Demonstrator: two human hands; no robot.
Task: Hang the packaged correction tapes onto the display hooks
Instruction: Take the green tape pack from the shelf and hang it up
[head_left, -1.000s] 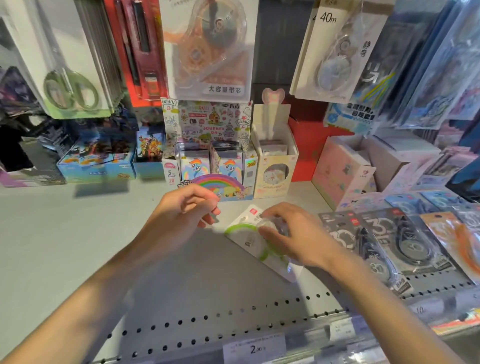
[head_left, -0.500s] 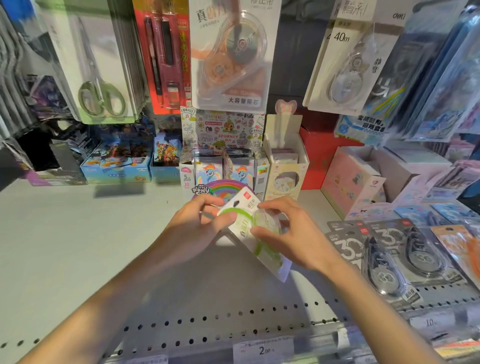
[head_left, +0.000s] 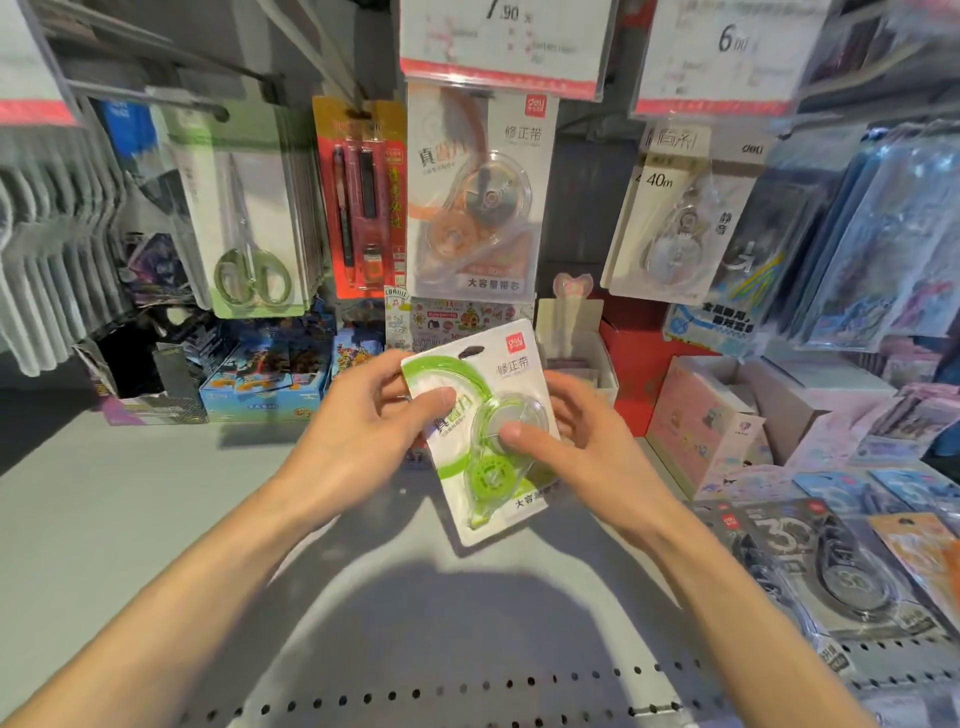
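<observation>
The left hand (head_left: 363, 447) and the right hand (head_left: 582, 447) both pinch the green correction tape pack (head_left: 480, 431), held up above the shelf (head_left: 130, 519). To hang it well, keep it flat and slide its top hole (head_left: 471, 352) straight onto a hook.

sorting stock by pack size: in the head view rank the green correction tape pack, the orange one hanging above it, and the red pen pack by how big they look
1. Orange correction tape pack
2. Green correction tape pack, held in both hands nearer the camera, so probably about the same true size
3. Red pen pack, clearly narrowest
</observation>
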